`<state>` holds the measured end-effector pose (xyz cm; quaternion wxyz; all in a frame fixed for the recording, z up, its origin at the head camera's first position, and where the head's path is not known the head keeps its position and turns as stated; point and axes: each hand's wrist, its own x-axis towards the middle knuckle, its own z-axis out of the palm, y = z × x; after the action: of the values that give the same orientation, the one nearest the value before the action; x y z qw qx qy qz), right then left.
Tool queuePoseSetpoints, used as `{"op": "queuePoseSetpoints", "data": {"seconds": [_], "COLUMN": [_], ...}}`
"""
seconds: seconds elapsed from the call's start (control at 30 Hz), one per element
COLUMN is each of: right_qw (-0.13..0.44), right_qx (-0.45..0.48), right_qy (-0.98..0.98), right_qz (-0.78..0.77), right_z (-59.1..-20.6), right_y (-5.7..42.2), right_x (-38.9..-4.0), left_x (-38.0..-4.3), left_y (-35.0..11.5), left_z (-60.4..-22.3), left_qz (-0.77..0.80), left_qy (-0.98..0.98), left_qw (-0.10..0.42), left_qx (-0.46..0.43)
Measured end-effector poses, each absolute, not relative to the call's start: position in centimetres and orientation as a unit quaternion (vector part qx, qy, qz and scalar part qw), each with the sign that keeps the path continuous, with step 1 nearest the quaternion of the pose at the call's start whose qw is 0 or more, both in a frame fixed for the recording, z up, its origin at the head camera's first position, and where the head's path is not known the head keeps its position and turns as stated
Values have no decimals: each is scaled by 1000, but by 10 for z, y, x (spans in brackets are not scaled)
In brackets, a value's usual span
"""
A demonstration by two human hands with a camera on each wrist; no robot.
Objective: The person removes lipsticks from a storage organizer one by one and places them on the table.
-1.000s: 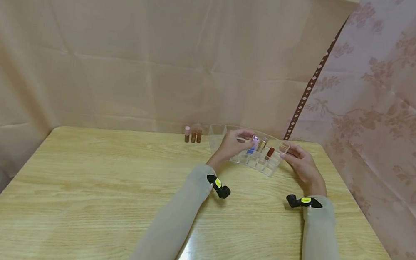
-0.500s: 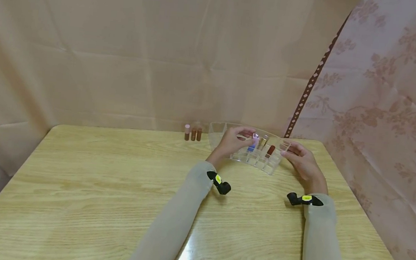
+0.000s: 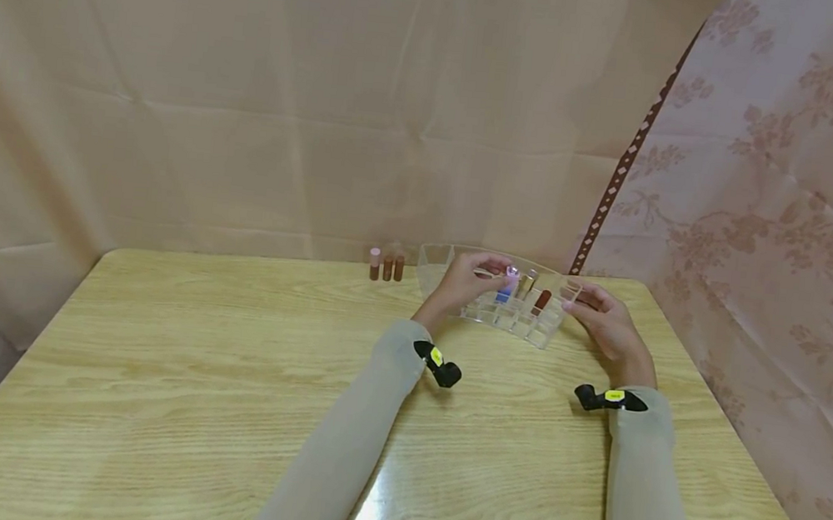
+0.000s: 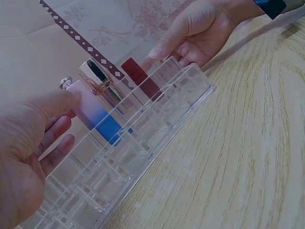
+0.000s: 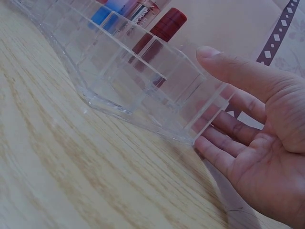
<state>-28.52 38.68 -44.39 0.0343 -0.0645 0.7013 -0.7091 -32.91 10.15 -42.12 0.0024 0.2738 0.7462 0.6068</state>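
Observation:
My left hand (image 3: 463, 284) pinches a pink-to-blue lipstick tube (image 4: 90, 107) by its upper part, thumb in front. The tube's blue lower end sits inside a slot of a clear lipstick organizer (image 4: 97, 195). To its right in the organizer, a shiny gold-and-clear tube (image 4: 94, 76) and a dark red tube (image 4: 136, 71) lean in slots. At the organizer's right end, my right hand (image 3: 609, 325) holds the end wall, thumb by the upper rim and fingers behind the clear plastic. The left hand hides part of the organizer in the head view.
Left of the organizer, a pink-capped tube (image 3: 374, 264) and two brown tubes (image 3: 388, 269) stand upright at the back edge of the wooden table (image 3: 225, 375). A beige curtain (image 3: 250, 110) hangs behind, and a floral curtain (image 3: 787, 245) hangs on the right.

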Motion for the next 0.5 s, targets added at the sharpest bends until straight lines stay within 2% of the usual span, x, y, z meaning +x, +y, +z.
{"op": "queuePoseSetpoints", "data": {"seconds": [0.5], "right_qw": [30], "right_qx": [-59], "right_qy": [710], "right_qz": [-701], "right_z": [-447], "right_y": [389], "right_x": [-286], "left_x": [-329], "left_y": [103], "left_z": [-420], "left_qz": [603], "left_qy": [747], "left_qw": [-5], "left_qx": [280]}}
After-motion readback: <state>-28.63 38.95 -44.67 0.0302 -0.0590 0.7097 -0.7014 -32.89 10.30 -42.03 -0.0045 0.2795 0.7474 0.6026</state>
